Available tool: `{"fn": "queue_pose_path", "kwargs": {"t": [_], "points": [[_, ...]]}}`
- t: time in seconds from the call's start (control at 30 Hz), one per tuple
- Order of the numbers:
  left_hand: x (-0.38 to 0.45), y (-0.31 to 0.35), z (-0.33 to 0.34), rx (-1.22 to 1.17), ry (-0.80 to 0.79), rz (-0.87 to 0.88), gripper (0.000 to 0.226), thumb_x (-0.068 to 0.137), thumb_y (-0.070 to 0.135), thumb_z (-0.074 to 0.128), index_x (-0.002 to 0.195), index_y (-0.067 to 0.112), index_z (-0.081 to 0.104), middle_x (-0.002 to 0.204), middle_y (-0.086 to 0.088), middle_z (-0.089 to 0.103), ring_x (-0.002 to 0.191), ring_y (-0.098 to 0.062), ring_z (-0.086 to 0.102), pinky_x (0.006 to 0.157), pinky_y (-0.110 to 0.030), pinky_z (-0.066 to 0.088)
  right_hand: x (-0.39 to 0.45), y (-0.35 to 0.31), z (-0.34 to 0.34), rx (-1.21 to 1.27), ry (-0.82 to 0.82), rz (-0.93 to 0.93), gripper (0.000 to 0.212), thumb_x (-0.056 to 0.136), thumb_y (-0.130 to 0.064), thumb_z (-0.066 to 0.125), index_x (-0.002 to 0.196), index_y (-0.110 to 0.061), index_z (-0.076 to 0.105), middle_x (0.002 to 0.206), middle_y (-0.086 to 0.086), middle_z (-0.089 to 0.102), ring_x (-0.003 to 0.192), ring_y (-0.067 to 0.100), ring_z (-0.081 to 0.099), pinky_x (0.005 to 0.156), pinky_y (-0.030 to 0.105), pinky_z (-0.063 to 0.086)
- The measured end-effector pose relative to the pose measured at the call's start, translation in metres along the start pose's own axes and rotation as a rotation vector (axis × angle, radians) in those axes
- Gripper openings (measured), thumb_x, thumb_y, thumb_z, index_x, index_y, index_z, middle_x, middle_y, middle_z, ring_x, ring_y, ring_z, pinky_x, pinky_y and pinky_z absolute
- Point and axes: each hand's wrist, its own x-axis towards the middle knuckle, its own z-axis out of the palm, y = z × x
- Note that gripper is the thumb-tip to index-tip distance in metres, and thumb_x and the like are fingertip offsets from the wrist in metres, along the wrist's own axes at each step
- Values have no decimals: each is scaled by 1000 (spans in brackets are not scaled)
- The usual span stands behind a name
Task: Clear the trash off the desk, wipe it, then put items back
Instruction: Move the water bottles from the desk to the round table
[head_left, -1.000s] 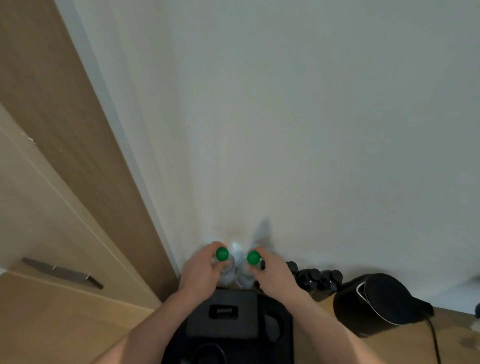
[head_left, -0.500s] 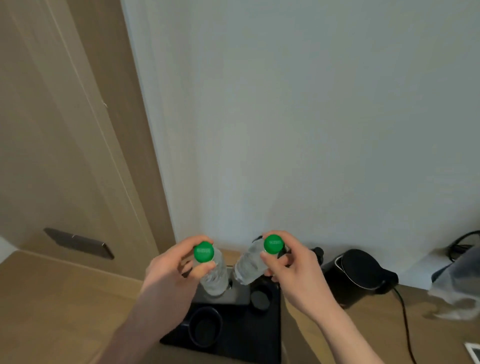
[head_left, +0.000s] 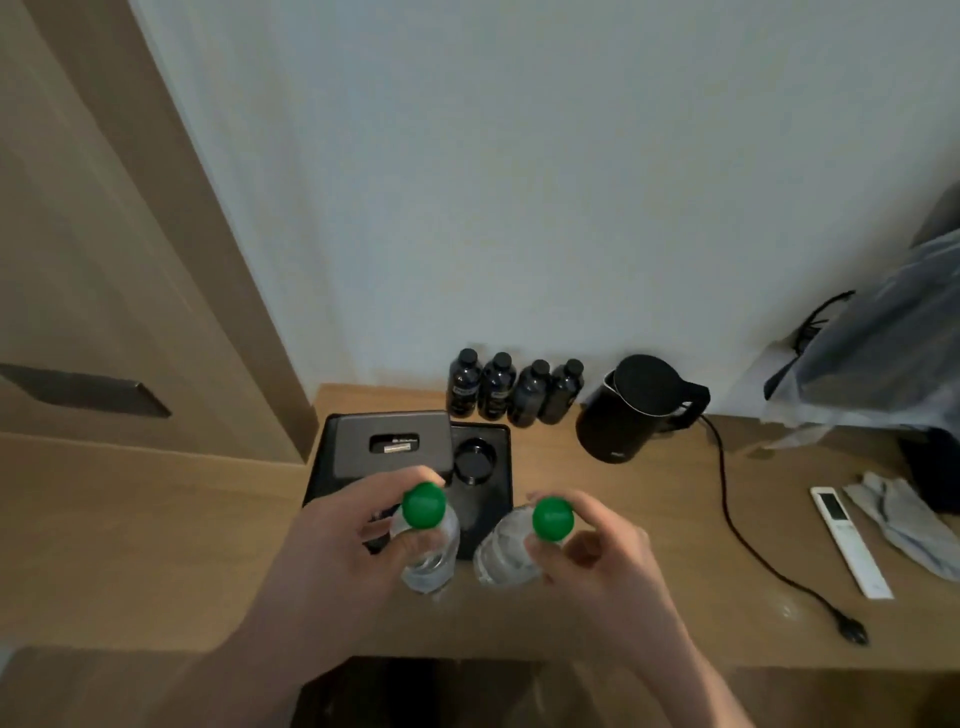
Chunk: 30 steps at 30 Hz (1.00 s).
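I see tray (head_left: 498, 441) at surface (head_left: 649, 597) rear-left; box (head_left: 389, 447) in tray's left part. Four small bottles (head_left: 511, 387) in a row behind tray, by the wall. Kettle (head_left: 634, 408) right of them; remote (head_left: 849, 540) & cloth (head_left: 904, 525) far right. Two water bottles (head_left: 431, 556) held side by side over tray's front edge.

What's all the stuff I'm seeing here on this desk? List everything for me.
Water bottles: 2, clear with green caps, left one, right one, held above desk front.
Tray: 1, black, desk left.
Small bottles: 4, dark, by wall.
Kettle: 1, black, right of small bottles.
Cord: 1, black, unplugged on desk.
Remote: 1, white, desk right.
Cloth: 1, pale, beside remote.
Plastic bag: 1, translucent, far right.
Desk: 1, wooden.
Hands: left hand, right hand, each grips a bottle neck.
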Motion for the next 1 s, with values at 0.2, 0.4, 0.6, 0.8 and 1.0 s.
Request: {"fn": "queue_pose_path", "kwargs": {"t": [0.2,0.4,0.6,0.8,1.0], "points": [[-19,37,53,3,-17,110,42,84,15,84,112,44,72,114,19,73,108,-8,70,91,-29,57,-56,31,-45,39,94,139,33,88,-33,79,115,-49,68,92,-1,72,79,17,70,75,37,61],[-52,85,153,23,-135,208,39,84,18,84,116,37,74,114,24,72,109,-1,68,97,-33,57,-149,72,-121,149,250,157,37,89,-20,80,119,-40,71,95,0,74,70,17,70,76,47,64],[-114,131,276,-131,-242,203,39,86,13,82,115,37,74,115,26,73,113,0,67,97,-26,56,-267,128,-210,56,414,240,35,87,-21,82,113,-42,72,77,10,70,63,23,65,70,43,61],[-172,177,374,-126,-429,235,40,87,18,79,118,42,72,115,30,72,116,2,65,98,-31,58,-379,183,-288,-22,584,316,34,87,-26,84,116,-39,72,71,-23,64,60,6,54,69,30,57],[-194,230,452,-26,-613,388,40,88,21,80,112,51,68,113,35,70,113,6,65,97,-31,59,-450,213,-348,85,817,323,34,87,-14,82,115,-31,74,70,-14,67,54,9,58,73,52,62]]}}
